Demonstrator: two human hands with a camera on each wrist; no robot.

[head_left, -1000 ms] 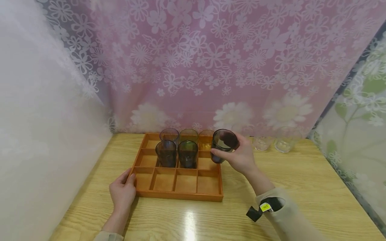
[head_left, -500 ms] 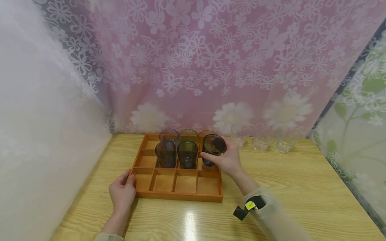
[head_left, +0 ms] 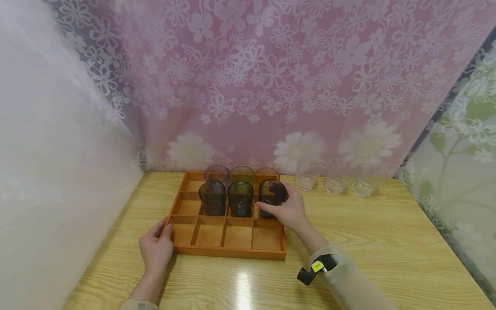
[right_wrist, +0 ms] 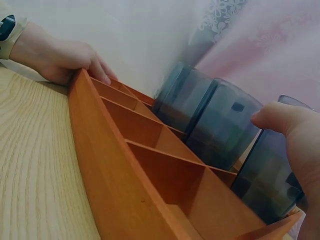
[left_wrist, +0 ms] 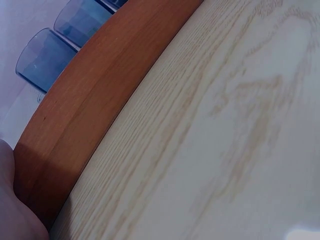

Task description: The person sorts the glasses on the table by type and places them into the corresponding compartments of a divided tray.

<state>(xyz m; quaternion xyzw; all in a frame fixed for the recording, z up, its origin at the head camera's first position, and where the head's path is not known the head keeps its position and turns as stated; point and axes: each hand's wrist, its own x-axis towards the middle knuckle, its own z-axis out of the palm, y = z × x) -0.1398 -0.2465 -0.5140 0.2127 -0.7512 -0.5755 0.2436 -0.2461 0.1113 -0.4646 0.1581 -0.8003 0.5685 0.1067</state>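
Observation:
An orange-brown wooden compartment tray lies on the table. My left hand grips its left side near the front corner, fingertips over the rim in the right wrist view. My right hand holds a dark grey drinking glass upright in the rightmost compartment of the middle row, thumb on the near side. Two more dark glasses stand left of it in the same row. Behind them, partly hidden, are a bluish glass, an olive one and an amber one.
Three clear glasses stand in a row on the table right of the tray: a near one, a middle one and a far-right one. A pink floral curtain hangs behind, and a white sheet borders the left.
My right hand has moved left and down with the dark glass, from over the tray's right edge into the middle row's right compartment. The left hand has stayed on the tray.

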